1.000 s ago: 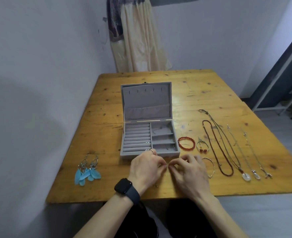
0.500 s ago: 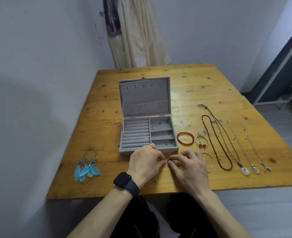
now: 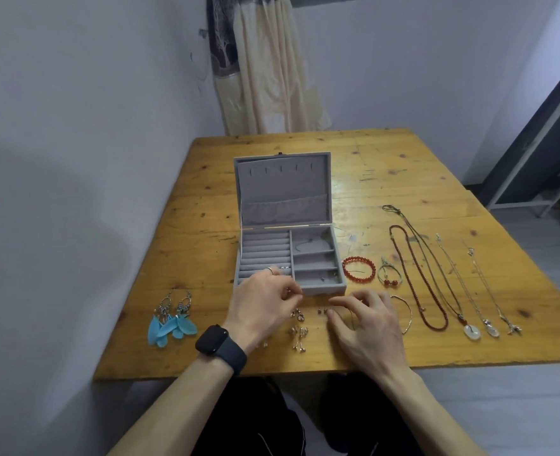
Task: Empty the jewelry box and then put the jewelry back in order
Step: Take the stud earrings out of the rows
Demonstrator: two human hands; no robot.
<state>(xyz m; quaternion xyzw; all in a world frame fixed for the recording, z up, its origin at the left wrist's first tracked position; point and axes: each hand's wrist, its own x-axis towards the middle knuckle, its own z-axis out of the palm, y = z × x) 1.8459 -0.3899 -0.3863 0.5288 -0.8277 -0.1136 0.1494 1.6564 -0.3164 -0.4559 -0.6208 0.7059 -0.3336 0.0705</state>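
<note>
The left hand [image 3: 265,307] sits at the near wall of the open jewelry box [image 3: 324,288], thumb and fingertips drawn close together; whether they pinch anything I cannot tell. The right hand [image 3: 367,320] narrows thumb and forefinger around two tiny studs [image 3: 324,311] on the table [image 3: 403,166], and contact is too small to judge. Such smooth metal specks would likely slip from a loose pinch, bounce on the hard, glossy wood and roll off the near edge. The dangling earrings [image 3: 299,330] between the wrists look easy to sweep aside or snag with a palm. The box is lined in soft grey fabric, with ridged ring rolls on its left, where a few small pieces sit, and square compartments on its right. Beyond lie a round red bead bracelet [image 3: 359,269], thin necklaces [image 3: 417,281] in straight lines that would knot if dragged, and, far left, blue feather earrings [image 3: 170,324].
</note>
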